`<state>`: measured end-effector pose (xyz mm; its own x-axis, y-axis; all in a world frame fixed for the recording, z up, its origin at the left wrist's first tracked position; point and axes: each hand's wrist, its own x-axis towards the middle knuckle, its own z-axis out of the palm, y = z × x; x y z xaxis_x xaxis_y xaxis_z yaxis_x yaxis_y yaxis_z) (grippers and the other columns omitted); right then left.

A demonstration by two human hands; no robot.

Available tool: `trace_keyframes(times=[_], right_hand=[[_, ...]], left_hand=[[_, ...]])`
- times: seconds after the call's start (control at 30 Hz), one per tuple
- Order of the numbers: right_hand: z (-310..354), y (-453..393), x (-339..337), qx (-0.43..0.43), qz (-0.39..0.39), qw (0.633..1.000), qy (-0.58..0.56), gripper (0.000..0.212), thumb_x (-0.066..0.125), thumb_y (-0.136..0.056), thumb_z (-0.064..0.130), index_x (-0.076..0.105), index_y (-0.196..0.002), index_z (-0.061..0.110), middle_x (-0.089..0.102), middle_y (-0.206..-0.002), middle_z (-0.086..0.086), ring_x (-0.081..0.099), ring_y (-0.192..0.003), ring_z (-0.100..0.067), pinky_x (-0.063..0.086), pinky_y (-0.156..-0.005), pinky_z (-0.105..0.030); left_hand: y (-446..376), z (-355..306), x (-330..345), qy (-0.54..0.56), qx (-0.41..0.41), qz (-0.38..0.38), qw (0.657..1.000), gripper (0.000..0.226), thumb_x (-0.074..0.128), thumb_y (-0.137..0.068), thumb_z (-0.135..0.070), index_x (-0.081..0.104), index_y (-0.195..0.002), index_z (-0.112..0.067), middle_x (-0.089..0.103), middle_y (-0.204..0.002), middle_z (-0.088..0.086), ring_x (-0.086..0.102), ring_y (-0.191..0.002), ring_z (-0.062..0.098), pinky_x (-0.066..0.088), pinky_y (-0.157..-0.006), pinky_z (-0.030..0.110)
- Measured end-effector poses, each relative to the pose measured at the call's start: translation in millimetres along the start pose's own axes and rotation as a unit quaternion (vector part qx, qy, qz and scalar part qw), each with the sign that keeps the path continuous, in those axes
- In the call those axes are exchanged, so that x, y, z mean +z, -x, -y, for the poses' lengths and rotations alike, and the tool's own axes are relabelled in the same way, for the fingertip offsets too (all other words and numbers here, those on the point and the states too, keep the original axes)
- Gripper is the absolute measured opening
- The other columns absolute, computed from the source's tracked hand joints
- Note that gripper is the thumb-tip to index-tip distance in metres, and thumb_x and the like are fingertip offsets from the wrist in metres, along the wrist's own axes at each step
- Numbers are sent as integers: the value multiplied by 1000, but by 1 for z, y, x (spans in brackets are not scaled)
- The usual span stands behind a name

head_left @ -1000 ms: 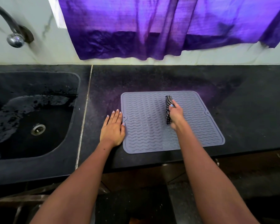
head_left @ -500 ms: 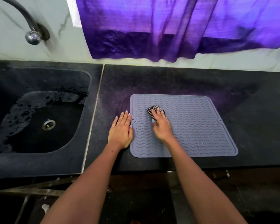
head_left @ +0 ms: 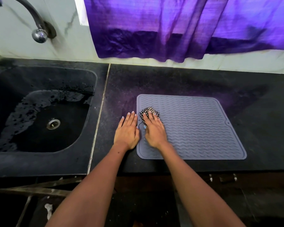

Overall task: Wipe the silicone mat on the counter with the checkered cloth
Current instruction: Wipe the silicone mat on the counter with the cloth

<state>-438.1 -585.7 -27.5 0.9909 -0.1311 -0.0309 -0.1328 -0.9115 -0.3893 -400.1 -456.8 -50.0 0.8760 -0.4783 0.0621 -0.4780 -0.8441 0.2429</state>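
Observation:
A grey silicone mat [head_left: 195, 126] with wavy ridges lies flat on the black counter [head_left: 179, 79]. My right hand [head_left: 154, 130] presses a bunched black-and-white checkered cloth [head_left: 147, 113] onto the mat near its left edge; most of the cloth is hidden under my fingers. My left hand [head_left: 127, 131] lies flat, fingers together, on the counter right beside the mat's left edge, touching it.
A black sink [head_left: 39, 115] with wet patches and a metal drain [head_left: 53, 123] sits to the left, a tap [head_left: 38, 30] above it. A purple curtain [head_left: 170, 27] hangs over the back wall. The counter's front edge runs just below the mat.
My right hand has slid the cloth leftward across the mat, from near its middle to its left edge beside my left hand. My left hand has stayed in place.

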Motion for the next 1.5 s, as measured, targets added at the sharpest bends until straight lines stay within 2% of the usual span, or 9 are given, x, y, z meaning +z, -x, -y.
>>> trace_keyframes(times=[0.2, 0.33, 0.53, 0.77, 0.93, 1.1, 1.27, 1.43, 1.5], right_hand=[[6, -16, -41, 144, -2, 907, -396, 45, 39, -97, 7, 40, -140, 20, 34, -150, -2, 41, -129, -20, 38, -102, -31], [26, 4, -31, 122, -125, 962, -208, 53, 42, -93, 3, 34, -144, 17, 30, -153, -3, 25, -141, -19, 18, -117, -32], [37, 41, 28, 22, -85, 994, 64, 64, 36, -91, 16, 9, -149, 16, 6, -158, -7, 0, -146, -19, -6, -117, -31], [20, 24, -2, -8, 13, 997, -75, 59, 41, -91, 6, 24, -147, 17, 18, -156, -4, 12, -145, -17, 7, -117, -28], [24, 16, -38, 205, -133, 821, -515, 47, 42, -92, -3, 45, -137, 12, 43, -145, -5, 39, -133, -17, 27, -113, -26], [23, 64, -3, 9, -106, 989, -101, 63, 46, -87, 1, 29, -145, 19, 24, -155, -2, 17, -144, -18, 12, -119, -33], [22, 69, 4, 2, -41, 995, -91, 58, 43, -92, 6, 27, -146, 20, 21, -156, 0, 14, -145, -16, 8, -119, -31], [14, 54, -46, 242, -146, 713, -642, 45, 37, -96, 0, 43, -139, 15, 44, -143, -6, 45, -128, -21, 38, -108, -35], [5, 59, -55, 239, -182, 782, -547, 46, 39, -96, 4, 40, -140, 18, 41, -146, -3, 40, -132, -18, 33, -110, -30]], left_hand=[[2, -2, -3, 14, 1, -1, 1000, 55, 19, -99, -28, 9, -150, -11, 4, -160, 2, -1, -147, 13, -5, -120, 33], [2, -1, -4, 23, -1, -1, 1000, 55, 21, -99, -27, 9, -150, -10, 4, -160, 3, 0, -147, 14, -4, -120, 33], [1, -1, -4, 17, -10, 13, 1000, 54, 20, -101, -27, 7, -150, -9, 2, -160, 4, -2, -147, 13, -4, -120, 33], [3, -5, -6, 14, -13, 11, 1000, 55, 21, -99, -26, 7, -150, -8, 2, -160, 4, -2, -147, 14, -4, -120, 33], [2, -2, -6, 16, -1, 16, 1000, 55, 19, -100, -29, 8, -150, -10, 4, -160, 4, 0, -147, 15, -4, -120, 34], [2, -1, -4, 13, -3, 22, 1000, 55, 19, -99, -28, 8, -150, -10, 2, -160, 4, -1, -147, 15, -4, -120, 34], [1, 0, -7, 1, 5, 42, 999, 56, 19, -100, -28, 5, -150, -9, -1, -160, 5, -4, -147, 16, -4, -120, 36], [0, 0, -6, 14, 7, 41, 999, 56, 16, -100, -30, 5, -150, -10, -1, -160, 4, -4, -147, 15, -5, -120, 35], [0, 1, -4, 17, 7, 38, 999, 56, 16, -100, -31, 5, -150, -10, 0, -160, 4, -4, -147, 15, -5, -120, 35]])
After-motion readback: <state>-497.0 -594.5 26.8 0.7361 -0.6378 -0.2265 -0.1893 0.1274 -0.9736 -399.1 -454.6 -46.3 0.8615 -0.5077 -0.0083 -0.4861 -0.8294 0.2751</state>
